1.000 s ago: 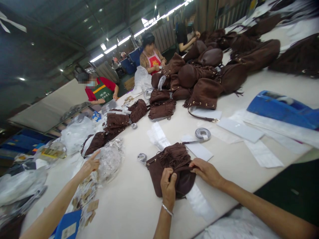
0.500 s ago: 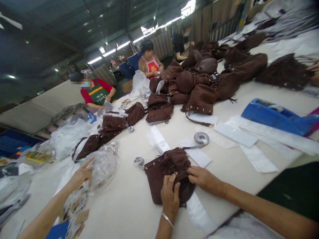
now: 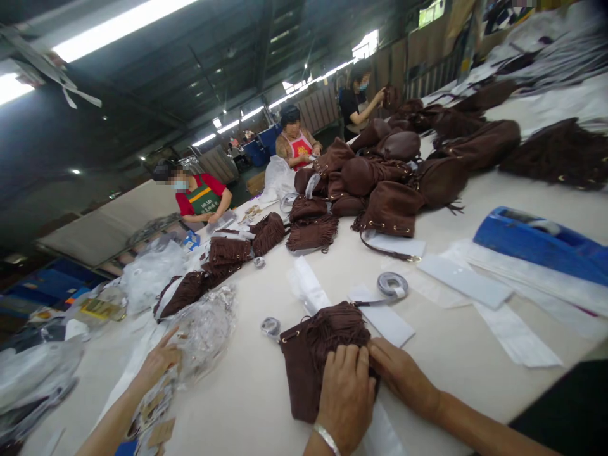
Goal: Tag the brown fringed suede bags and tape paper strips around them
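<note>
A dark brown fringed drawstring bag (image 3: 304, 373) with gold eyelets lies on the white table. My left hand (image 3: 349, 380), wearing a silver bracelet, is curled over its front with the fingertips on the fringe. From the right, my right hand (image 3: 403, 377) pinches the bag's side edge close to the left fingertips. A strap runs from the bag's top to a wrapped coil (image 3: 393, 285). At the bag's left corner is a small wrapped piece (image 3: 270, 327). White paper strips show under and behind the bag.
A co-worker's hand (image 3: 164, 361) points beside a clear plastic bag (image 3: 209, 335) on the left. Many brown bags (image 3: 392, 209) are heaped farther back. A blue tape dispenser (image 3: 536, 247) and white sheets (image 3: 465, 278) lie at right. Several people work across the table.
My left hand has moved up and over the bag's front, its fingers now lying on the fringe beside my right hand. The whole view has shifted slightly.
</note>
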{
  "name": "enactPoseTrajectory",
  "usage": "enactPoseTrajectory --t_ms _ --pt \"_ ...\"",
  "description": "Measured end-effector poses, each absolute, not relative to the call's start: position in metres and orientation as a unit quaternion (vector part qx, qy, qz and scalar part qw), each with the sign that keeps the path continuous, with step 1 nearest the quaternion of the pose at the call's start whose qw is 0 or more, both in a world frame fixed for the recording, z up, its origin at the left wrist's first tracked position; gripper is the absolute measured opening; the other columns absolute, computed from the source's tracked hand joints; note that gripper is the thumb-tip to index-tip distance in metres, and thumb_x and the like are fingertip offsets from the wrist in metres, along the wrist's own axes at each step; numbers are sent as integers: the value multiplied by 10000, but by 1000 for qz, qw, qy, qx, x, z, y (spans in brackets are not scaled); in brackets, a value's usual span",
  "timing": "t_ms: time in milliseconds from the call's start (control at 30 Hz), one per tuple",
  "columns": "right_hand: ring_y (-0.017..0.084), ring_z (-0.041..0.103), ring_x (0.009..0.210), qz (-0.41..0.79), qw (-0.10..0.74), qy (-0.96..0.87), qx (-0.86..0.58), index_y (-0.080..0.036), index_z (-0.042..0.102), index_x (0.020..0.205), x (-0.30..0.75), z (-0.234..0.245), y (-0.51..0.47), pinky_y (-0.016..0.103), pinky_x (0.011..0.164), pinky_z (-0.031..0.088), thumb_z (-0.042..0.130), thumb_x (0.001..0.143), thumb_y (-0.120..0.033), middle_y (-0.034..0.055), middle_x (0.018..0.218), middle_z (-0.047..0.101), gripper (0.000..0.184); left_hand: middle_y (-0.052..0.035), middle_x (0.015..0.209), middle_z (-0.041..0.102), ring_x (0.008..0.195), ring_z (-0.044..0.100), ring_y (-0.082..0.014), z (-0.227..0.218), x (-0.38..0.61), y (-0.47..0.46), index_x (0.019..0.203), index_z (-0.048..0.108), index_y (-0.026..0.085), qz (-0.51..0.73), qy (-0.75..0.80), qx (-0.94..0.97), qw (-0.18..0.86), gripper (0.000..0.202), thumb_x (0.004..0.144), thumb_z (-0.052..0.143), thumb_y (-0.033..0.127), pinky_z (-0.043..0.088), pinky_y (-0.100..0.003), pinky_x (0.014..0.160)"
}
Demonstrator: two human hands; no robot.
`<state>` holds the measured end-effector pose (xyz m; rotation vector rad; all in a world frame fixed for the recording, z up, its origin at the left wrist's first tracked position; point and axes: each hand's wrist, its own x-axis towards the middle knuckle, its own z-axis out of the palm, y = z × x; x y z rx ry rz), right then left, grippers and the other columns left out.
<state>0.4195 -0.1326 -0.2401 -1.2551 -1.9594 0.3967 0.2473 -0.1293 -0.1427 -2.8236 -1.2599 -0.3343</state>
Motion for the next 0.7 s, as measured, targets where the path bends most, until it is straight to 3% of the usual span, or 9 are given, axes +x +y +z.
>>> enactPoseTrajectory --t_ms 133,200,267,367,533,700 --pt "197 606 811 229 374 -782 -442 -222 563 920 438 -227 -127 331 729 522 396 972 -163 60 877 638 185 -60 904 597 839 551 -241 -160 265 -118 1081 627 156 -39 -393 -912 107 209 876 589 151 484 -398 722" --pt "185 616 830 268 367 -780 -430 -228 580 969 450 -210 -106 321 749 521 368 986 -176 54 907 652 219 -64 896 589 826 546 -245 -165 268 -116 1129 620 167 -24 -397 -910 118 249 881 592 165 472 -405 715" --pt "195 618 957 231 360 -769 -475 -219 593 1094 457 -192 -75 346 857 504 344 998 -185 76 1025 667 268 -72 901 583 819 539 -247 -164 268 -117 1197 601 181 -13 -395 -910 122 307 890 585 179 462 -420 727" --pt "237 586 1092 157 230 -785 -553 -184 600 1217 452 -180 -23 370 926 467 453 977 -241 117 1151 661 287 -77 941 576 822 528 -242 -158 266 -117 1220 593 201 -6 -380 -918 116 329 891 592 190 448 -413 725" --pt "240 625 960 194 133 -797 -556 -202 720 923 436 -193 20 300 773 463 638 879 -353 83 956 710 177 -69 983 562 888 512 -250 -156 264 -117 1055 637 221 -6 -375 -923 84 179 885 605 172 432 -396 729" --pt "214 621 956 220 106 -797 -552 -226 723 876 436 -197 26 258 707 432 633 883 -392 49 967 708 189 -75 910 560 879 504 -250 -155 275 -115 832 637 183 7 -376 -925 54 58 869 617 144 424 -419 749"
